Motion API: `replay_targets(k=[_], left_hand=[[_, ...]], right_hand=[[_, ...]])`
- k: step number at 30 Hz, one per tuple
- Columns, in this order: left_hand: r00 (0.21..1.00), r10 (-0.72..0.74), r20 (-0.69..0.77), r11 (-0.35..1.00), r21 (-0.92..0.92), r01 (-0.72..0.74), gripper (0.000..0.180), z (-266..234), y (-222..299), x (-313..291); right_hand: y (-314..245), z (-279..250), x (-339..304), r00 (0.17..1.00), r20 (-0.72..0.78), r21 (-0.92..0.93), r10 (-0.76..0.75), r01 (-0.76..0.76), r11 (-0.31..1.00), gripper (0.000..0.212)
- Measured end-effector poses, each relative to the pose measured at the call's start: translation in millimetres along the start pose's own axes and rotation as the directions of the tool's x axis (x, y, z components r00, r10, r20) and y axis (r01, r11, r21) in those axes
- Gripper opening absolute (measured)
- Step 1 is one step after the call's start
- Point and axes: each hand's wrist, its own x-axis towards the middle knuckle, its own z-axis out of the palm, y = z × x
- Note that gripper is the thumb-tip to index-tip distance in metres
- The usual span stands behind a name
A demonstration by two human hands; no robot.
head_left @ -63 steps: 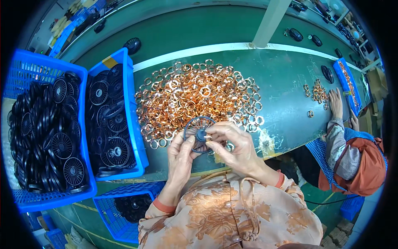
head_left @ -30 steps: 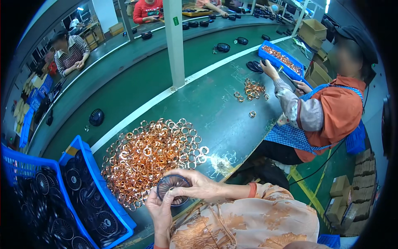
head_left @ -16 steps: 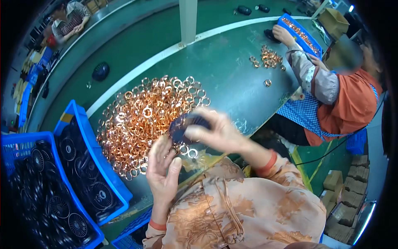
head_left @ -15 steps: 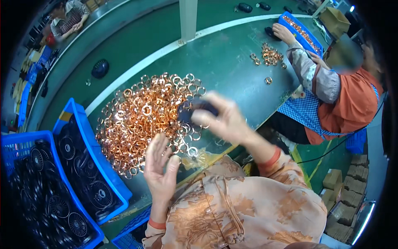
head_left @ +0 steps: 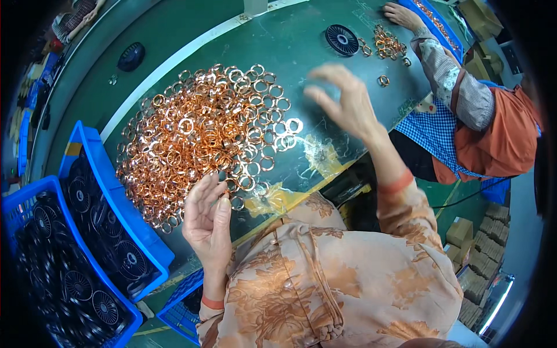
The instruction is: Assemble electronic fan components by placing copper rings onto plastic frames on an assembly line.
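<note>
The black spoked wheel (head_left: 342, 40) had left the right hand (head_left: 345, 101) since the frame half a second earlier and lay flat on the bench (head_left: 307, 64), toward its far edge and right end. The right hand hung above the bench between the wheel and the near edge, thumb and fingers spread wide, blurred, with nothing in its grasp. The left hand (head_left: 208, 220) stayed at the near edge, palm up and half open, fingertips against the margin of the big pile of copper rings (head_left: 197, 130); whether they had hold of a ring could not be told.

That pile filled the ground between the left hand and the far edge, where a pale post (head_left: 255, 7) stood. A small heap of rings (head_left: 389, 43) sat just beside the wheel, between it and the co-worker's hand (head_left: 403, 14) near a long blue tray (head_left: 447, 23). One loose ring (head_left: 383, 80) lay nearer the near edge. Yellow tape (head_left: 272, 200) covered part of that edge. Toward the bench's left end, a narrow blue bin (head_left: 136, 223) of black wheels flanked the pile, with a larger blue crate (head_left: 35, 187) beyond.
</note>
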Motion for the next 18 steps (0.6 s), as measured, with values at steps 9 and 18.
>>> replay_targets(k=[9,18], left_hand=[[0.997,0.073,-0.030,0.994,0.088,-0.070,0.040,-7.3,5.4,-0.2],[0.948,0.258,-0.187,0.937,0.290,-0.197,0.036,-66.2,40.0,-10.5]], right_hand=[[-41.3,26.9,-48.3,0.981,0.169,0.178,0.096,-0.127,0.976,0.013],[-48.4,43.8,-34.4,0.914,0.245,0.434,0.324,-0.402,0.806,0.006]])
